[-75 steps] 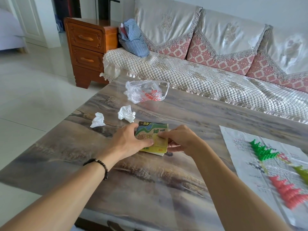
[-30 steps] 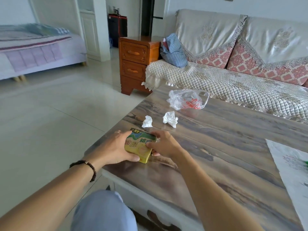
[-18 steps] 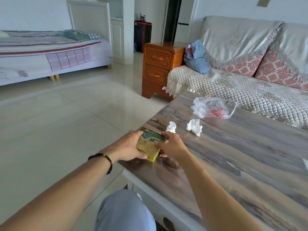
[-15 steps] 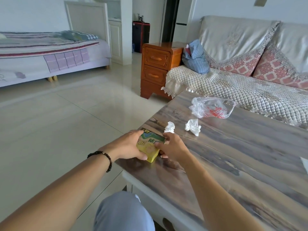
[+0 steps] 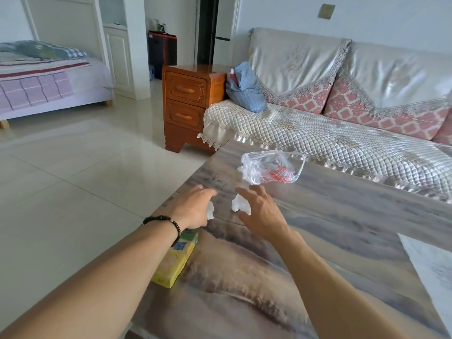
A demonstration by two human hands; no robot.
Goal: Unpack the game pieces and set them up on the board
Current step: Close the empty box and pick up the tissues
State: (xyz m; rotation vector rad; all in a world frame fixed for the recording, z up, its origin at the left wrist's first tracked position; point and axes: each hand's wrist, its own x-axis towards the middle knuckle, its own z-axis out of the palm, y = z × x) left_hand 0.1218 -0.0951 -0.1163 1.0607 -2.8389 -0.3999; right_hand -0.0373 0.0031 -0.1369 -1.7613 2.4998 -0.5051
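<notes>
The yellow-green game box lies on the table near its left edge, partly under my left forearm. My left hand hovers past it with loosely spread fingers over one crumpled white wrapper. My right hand is spread flat beside a second crumpled wrapper. Neither hand holds anything. A corner of the paper game board shows at the right edge; its pieces are out of view.
A clear plastic bag with red print lies farther back on the table. A quilted sofa runs behind the table, a wooden nightstand stands at its left end, and tiled floor lies left.
Both hands have let go of the box, which now lies near the table's left edge. They have moved forward to the two crumpled wrappers.
</notes>
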